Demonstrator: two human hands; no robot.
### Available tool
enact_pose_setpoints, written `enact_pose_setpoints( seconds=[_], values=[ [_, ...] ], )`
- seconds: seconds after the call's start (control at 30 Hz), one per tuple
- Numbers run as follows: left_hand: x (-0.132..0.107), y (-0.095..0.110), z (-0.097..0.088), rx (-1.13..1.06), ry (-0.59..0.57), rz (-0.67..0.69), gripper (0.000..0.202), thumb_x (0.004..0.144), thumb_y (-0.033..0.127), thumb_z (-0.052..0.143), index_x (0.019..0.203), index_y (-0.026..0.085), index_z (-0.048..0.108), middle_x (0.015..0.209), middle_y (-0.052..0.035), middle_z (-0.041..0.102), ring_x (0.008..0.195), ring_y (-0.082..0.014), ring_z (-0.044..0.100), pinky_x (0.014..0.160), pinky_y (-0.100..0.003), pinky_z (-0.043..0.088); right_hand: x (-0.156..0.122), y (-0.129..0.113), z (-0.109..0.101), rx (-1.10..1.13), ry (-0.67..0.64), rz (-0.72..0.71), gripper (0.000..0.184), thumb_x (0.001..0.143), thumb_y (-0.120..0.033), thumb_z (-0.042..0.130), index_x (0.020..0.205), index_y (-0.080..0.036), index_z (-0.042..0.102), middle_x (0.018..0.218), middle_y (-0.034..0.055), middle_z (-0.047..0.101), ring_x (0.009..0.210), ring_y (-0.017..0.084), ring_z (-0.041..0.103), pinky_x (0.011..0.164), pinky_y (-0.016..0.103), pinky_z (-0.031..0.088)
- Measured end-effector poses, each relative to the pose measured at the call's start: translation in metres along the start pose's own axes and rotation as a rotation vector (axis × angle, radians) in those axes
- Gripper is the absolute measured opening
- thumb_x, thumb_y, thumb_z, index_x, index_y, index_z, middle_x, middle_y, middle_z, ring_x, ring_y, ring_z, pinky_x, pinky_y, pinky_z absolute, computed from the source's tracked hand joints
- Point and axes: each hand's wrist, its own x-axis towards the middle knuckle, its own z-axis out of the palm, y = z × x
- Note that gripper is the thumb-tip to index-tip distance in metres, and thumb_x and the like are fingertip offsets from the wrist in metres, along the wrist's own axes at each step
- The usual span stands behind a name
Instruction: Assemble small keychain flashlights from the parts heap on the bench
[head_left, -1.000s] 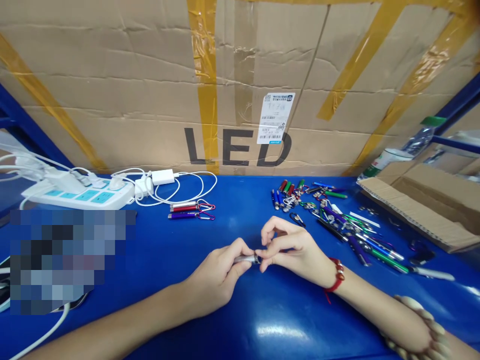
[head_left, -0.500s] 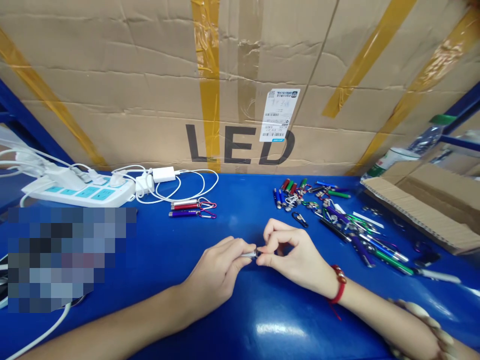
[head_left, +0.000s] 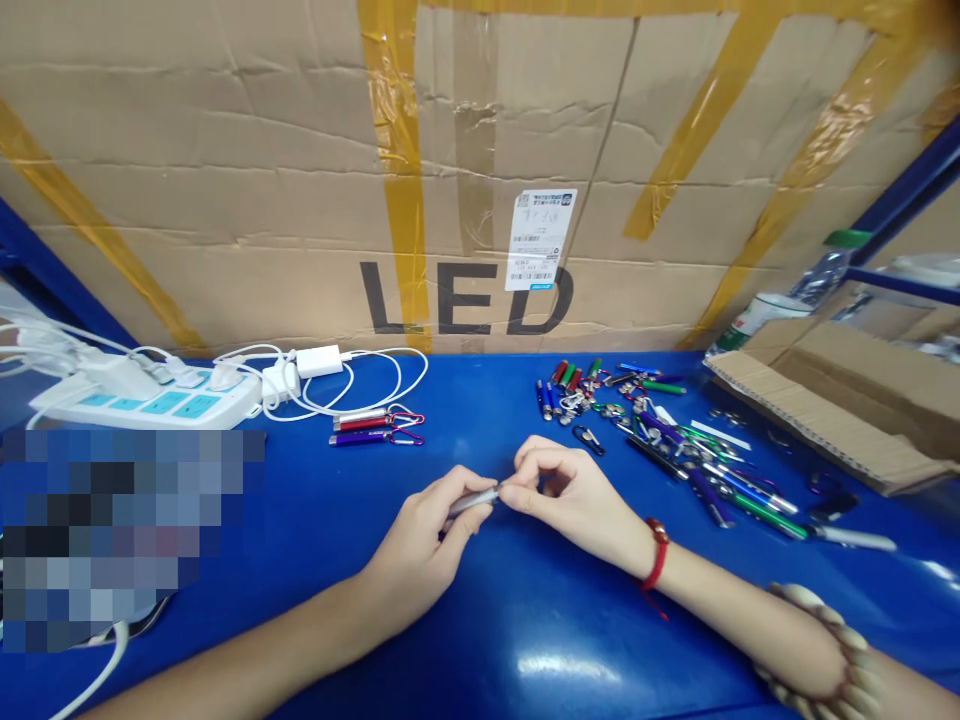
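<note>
Backdrop: taped cardboard lettered LED, standing behind a blue tabletop. Far left, a white power strip with cables; right of it, clip-ended tubes lie side by side. Your left hand is closed on a silver tube, thumb and fingers around its body; the tube sits over the near-middle of the table, between your hands. Your right hand is pinched on the tube's right tip; whether a small separate part sits there is hidden. Risk, as judged: a slack left grip could let the smooth barrel roll or slip under the right hand's force; an off-axis pinch could drop anything small at the tip. Orientation: long axis mostly crosswise, tilted in view, right end higher and aimed at your right fingertips. Farther right, a jumble of coloured tubes, then an open carton.
</note>
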Motion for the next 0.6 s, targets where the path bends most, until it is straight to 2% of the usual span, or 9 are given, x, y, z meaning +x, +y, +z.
enact_pose_setpoints(
  seconds=[0.13,0.2,0.33,0.43,0.6],
  values=[
    [0.000,0.000,0.000,0.022,0.017,-0.019,0.019,0.088,0.030,0.039,0.096,0.018,0.051,0.063,0.0030,0.051,0.056,-0.0094,0.048,0.053,-0.018,0.036,0.000,-0.004,-0.002,-0.061,0.067,-0.070,0.022,0.075,-0.029,0.064,0.062,-0.012,0.058,0.073,0.0012,0.049,0.055,0.005,0.045,0.049,0.018,0.035],
    [0.001,0.000,0.001,0.028,0.047,-0.006,0.022,0.088,0.034,0.038,0.096,0.018,0.051,0.063,0.0027,0.050,0.059,-0.0106,0.050,0.056,-0.019,0.038,0.002,-0.004,-0.008,-0.159,0.111,-0.098,0.021,0.076,-0.031,0.063,0.066,-0.013,0.060,0.077,0.0015,0.051,0.054,0.004,0.045,0.048,0.018,0.035],
    [0.003,-0.003,0.003,0.036,0.045,-0.051,0.028,0.089,0.040,0.036,0.101,0.019,0.050,0.063,0.0026,0.049,0.059,-0.0113,0.049,0.053,-0.019,0.036,0.006,-0.001,-0.035,-0.603,0.200,-0.137,0.023,0.078,-0.039,0.060,0.073,-0.018,0.064,0.085,-0.0010,0.056,0.056,0.004,0.048,0.053,0.019,0.035],
    [0.004,-0.005,0.003,0.041,0.047,-0.070,0.031,0.089,0.043,0.035,0.103,0.020,0.050,0.063,0.0030,0.048,0.059,-0.0113,0.047,0.053,-0.020,0.035,0.009,0.000,-0.058,-0.897,0.224,-0.029,0.023,0.080,-0.042,0.057,0.075,-0.022,0.065,0.089,-0.0034,0.059,0.061,0.005,0.052,0.051,0.019,0.033],
    [0.004,-0.005,0.003,0.036,0.035,-0.080,0.032,0.089,0.045,0.035,0.103,0.020,0.050,0.063,0.0028,0.048,0.060,-0.0119,0.047,0.054,-0.021,0.033,0.014,0.002,-0.086,-1.203,0.244,0.279,0.017,0.078,-0.040,0.057,0.078,-0.026,0.068,0.091,-0.0014,0.061,0.071,0.011,0.057,0.049,0.021,0.029]
  ],
)
